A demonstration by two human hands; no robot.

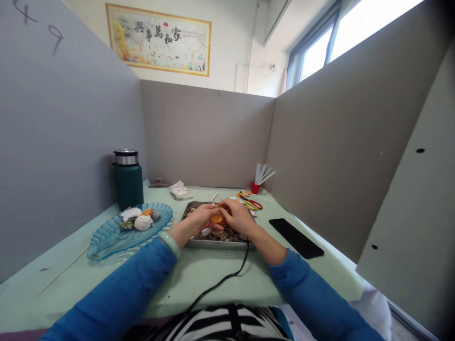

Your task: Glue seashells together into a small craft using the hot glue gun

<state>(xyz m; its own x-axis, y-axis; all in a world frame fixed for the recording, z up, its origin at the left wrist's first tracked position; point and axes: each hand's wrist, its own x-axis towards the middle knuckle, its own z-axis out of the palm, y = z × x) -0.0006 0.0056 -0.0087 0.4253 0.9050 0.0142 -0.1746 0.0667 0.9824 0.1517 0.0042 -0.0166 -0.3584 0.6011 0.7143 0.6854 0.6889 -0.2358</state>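
Above a metal tray [213, 245] of shells, my left hand [204, 219] and my right hand [237, 215] meet around an orange shell [217, 217]. Fingers of both hands are closed on it, the right ones from above and the side. Small whitish detail shows near the fingertips, too small to name. Brown and pale shells lie in the tray below, partly covered by the hands. To the left, a blue ribbed glass plate [106, 241] carries several shells, among them a white scallop shell [143, 222] and an orange one.
A green bottle [128, 184] stands behind the plate. Yellow-and-red-handled pliers [253, 204] and a red cup [255, 188] of white glue sticks are at the back right. A black phone-like slab [295, 237] lies right. A black cable [227, 276] crosses the front; a thin stick [64, 270] lies left.
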